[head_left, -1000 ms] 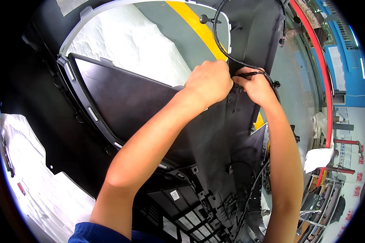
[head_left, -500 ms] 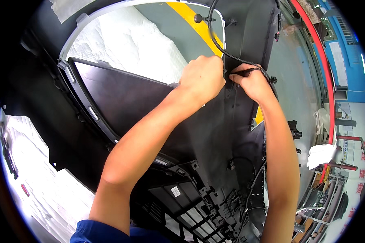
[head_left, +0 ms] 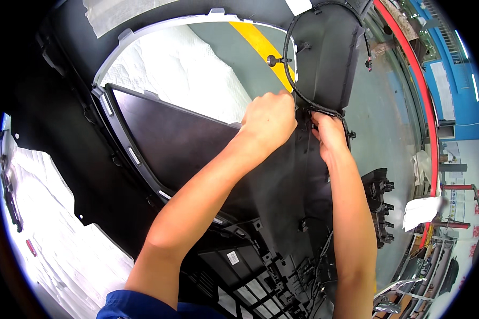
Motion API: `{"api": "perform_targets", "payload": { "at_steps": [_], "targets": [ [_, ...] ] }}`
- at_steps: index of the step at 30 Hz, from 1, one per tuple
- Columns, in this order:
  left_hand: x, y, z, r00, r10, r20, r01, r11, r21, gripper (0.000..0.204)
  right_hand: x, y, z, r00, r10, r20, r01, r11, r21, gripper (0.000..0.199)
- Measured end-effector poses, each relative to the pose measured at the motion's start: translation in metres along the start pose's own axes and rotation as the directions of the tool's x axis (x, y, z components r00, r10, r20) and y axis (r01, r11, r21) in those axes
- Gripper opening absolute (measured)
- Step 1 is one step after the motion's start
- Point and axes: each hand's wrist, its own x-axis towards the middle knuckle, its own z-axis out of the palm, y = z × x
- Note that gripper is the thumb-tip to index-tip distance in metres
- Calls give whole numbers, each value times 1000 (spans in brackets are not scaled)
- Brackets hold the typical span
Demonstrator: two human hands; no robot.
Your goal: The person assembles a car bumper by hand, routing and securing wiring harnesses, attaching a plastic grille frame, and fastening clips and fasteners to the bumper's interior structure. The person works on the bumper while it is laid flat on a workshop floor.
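A large black molded panel (head_left: 271, 186), which looks like a car bumper, fills the middle of the view. My left hand (head_left: 270, 119) is closed over the rim of its wide opening; the fingertips are hidden behind the fist. Just right of it, my right hand (head_left: 330, 130) has its fingers bent and pinched at a black wiring harness (head_left: 303, 97), close against the panel. What sits between those fingertips is mostly hidden. From there the harness loops up and round to the upper right. A round black clip (head_left: 273, 60) sticks out from its left side.
White padded sheeting (head_left: 170, 69) and a yellow floor stripe (head_left: 258, 45) show through the opening. Dark lattice pieces (head_left: 255, 282) lie below my arms. A black bracket (head_left: 379, 204) stands right of my right forearm. A red rail (head_left: 418, 80) curves along the right.
The view has shifted, so the panel sits lower and further right. My right hand has turned, its fingers now under the harness; a dark strand earlier across its thumb no longer shows there.
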Motion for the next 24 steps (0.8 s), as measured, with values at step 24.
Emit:
{"api": "perform_targets", "payload": {
  "at_steps": [24],
  "targets": [
    [-2,2,-3,999,-44,18,44,998,-37,20,10,-14,4,996,-66,58,81,951,-299,33]
  ]
}}
